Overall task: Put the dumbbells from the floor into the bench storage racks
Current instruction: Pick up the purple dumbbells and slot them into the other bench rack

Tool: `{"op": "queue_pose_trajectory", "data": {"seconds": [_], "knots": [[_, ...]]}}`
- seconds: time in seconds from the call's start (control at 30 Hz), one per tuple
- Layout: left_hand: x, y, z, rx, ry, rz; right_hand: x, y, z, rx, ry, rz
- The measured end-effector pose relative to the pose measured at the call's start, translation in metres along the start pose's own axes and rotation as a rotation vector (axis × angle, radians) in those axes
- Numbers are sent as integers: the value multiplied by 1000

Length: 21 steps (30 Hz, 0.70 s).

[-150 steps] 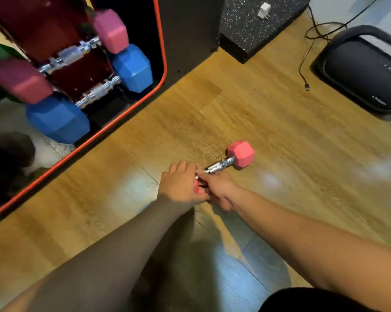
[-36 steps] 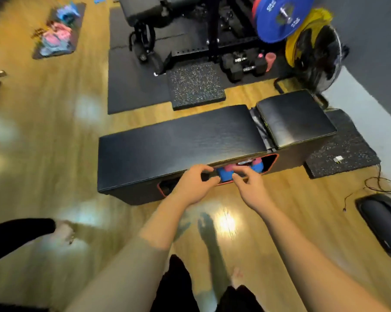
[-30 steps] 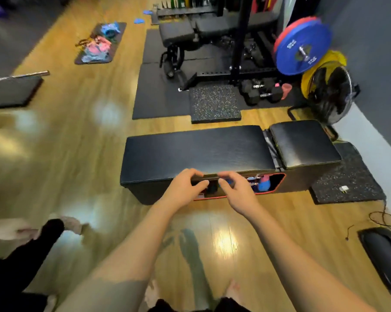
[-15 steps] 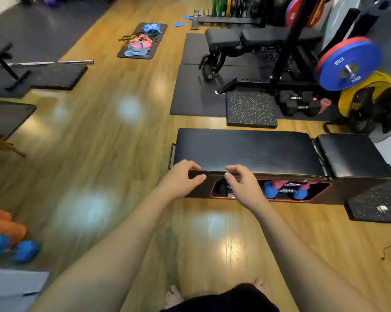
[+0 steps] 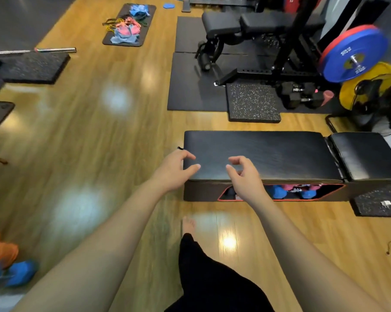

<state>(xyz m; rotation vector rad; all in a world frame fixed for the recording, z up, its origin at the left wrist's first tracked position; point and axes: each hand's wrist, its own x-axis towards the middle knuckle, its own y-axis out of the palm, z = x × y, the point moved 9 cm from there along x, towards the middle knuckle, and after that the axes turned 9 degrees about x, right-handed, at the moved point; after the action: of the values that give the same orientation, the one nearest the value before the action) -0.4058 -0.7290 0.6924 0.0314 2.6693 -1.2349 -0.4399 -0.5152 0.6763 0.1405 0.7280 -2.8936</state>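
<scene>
A wooden gym floor point(image 5: 100, 136) filled the frame. Both grips, left hand point(image 5: 175, 171) and right hand point(image 5: 246, 176), hung open and empty at centre. Pink and blue dumbbells point(image 5: 300, 190) sat racked inside the counter point(image 5: 268, 154) at right; blue ones point(image 5: 17, 273) at lower left apparently remained.

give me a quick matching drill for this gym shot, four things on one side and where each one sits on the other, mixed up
Things:
1. blue plate
2. pink and blue dumbbells
3. bands
4. black dumbbells

Places:
A. inside the bench opening
B. on a small mat, far left
C. on a bar at the rack, upper right
D. on the floor mat beyond the bench, beside the speckled pad

Pairs: 1-C, 2-A, 3-B, 4-D
</scene>
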Motion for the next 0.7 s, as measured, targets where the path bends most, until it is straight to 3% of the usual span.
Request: {"op": "queue_pose_trajectory", "data": {"seconds": [0.23,0.7], "knots": [[86,-57,46,14,-69,25,100,62,5,29,116,28],[283,-146,97,47,-5,92,278,141,91,78,5,-9]]}}
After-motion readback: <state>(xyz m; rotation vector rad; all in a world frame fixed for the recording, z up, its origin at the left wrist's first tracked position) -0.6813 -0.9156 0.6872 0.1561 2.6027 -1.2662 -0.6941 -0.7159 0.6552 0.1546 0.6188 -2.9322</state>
